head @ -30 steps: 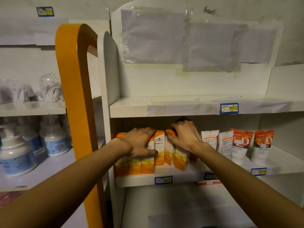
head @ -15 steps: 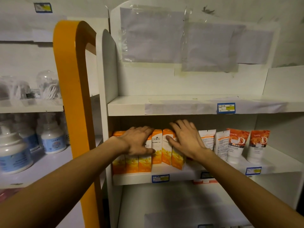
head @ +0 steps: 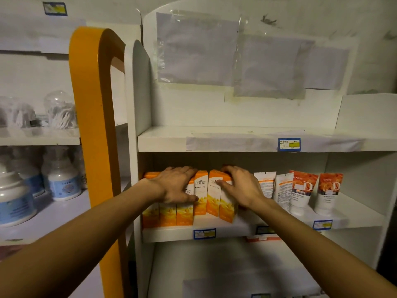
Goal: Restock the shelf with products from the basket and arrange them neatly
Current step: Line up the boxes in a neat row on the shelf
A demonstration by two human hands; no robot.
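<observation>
1. I see a row of tall orange-and-white cardboard boxes (head: 200, 196) standing upright at the left end of the white middle shelf (head: 236, 232).
2. My left hand (head: 175, 184) lies flat over the tops and fronts of the left boxes, fingers straight, thumb pressed to a box front.
3. My right hand (head: 239, 187) rests spread on the rightmost boxes, fingers relaxed, gripping nothing.
4. The rightmost box leans slightly.
5. Right of the boxes stand white-and-orange squeeze tubes (head: 303, 191).
6. A blue price tag (head: 204, 233) sits on the shelf edge.
</observation>
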